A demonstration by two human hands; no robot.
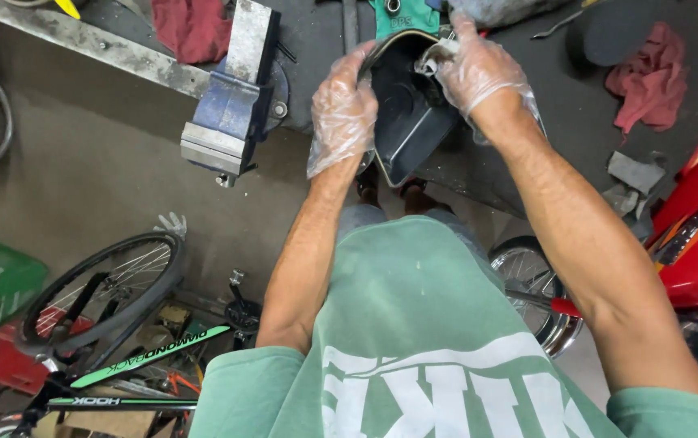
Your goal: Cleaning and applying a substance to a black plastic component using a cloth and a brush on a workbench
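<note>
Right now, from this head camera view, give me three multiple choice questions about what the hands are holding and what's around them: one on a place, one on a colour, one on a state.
1. Where is the blue vise?
A. Right of both hands
B. Left of the hands, at the workbench edge
C. On the floor by the bicycle

2. What colour is the part held between the hands?
A. Black
B. Yellow
C. White

3. How are the hands covered?
A. Bare
B. Thick leather gloves
C. Thin clear plastic gloves

Answers:
1 B, the vise sits left of the left hand on the bench edge.
2 A, the curved part is black.
3 C, see-through gloves cover the left hand and the right hand.
</note>
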